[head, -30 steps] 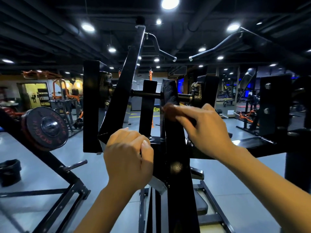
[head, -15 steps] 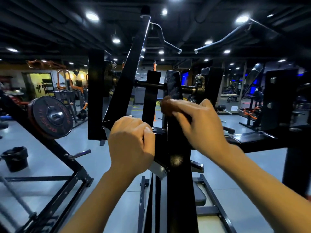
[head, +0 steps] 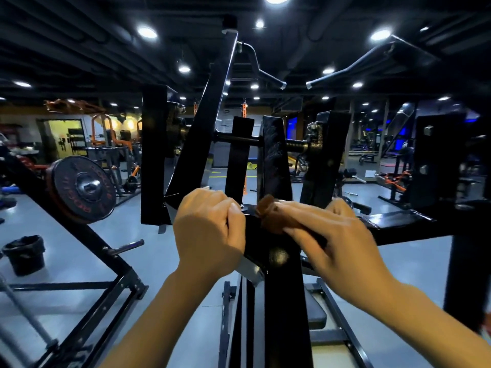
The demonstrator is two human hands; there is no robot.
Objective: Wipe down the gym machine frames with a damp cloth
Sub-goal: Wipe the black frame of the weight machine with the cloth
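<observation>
Head view: dim gym, grey floor [head: 414,264], glossy black machine frame [head: 276,166].

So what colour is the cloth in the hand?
Brown, a reddish brown; the cloth shows in the head view, under the right hand.

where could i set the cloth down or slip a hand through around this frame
Bare grey floor lies between the black bucket and the black upright frame beam. A gap opens left of that beam. Crowded where the left hand and right hand press the brown cloth.
</observation>
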